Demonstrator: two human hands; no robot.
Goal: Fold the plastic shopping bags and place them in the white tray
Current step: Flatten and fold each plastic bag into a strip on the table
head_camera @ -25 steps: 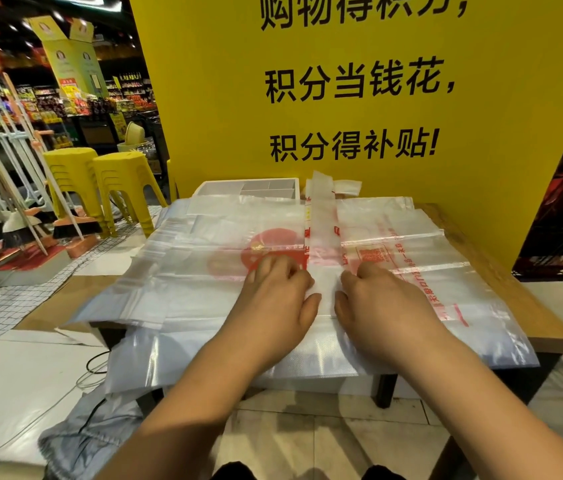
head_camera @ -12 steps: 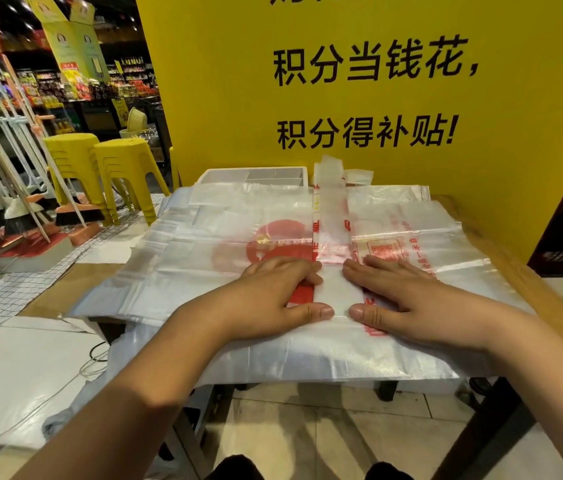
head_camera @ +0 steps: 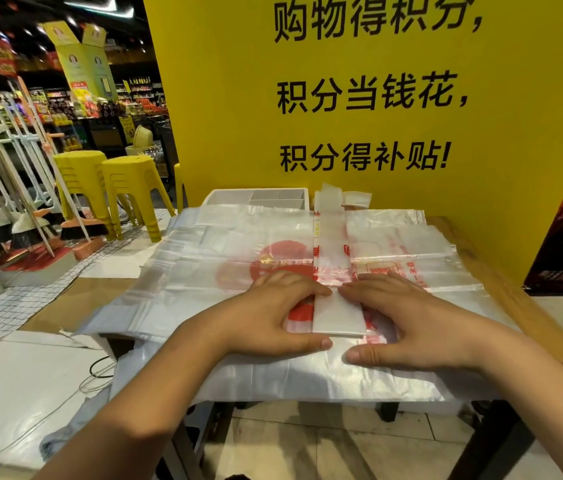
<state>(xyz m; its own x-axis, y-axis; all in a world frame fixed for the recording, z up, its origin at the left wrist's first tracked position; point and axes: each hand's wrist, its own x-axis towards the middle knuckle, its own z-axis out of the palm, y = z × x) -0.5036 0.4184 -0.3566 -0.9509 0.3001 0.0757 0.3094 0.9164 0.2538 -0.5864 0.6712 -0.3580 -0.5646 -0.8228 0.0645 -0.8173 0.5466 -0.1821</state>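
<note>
A narrow red-printed plastic bag strip point(head_camera: 338, 315) is being pressed onto the wooden counter point(head_camera: 505, 296) between the flat-fingered left hand point(head_camera: 273, 315) and right hand point(head_camera: 411, 318), its length running ahead toward the white tray point(head_camera: 228, 195).

The left hand point(head_camera: 266, 313) and right hand point(head_camera: 418, 320) are bare, with short, trimmed nails. Both forearms are bare right to the edge of view.

L hand point(head_camera: 273, 315), R hand point(head_camera: 410, 317) press folded bag point(head_camera: 339, 318), apparently flat.
</note>
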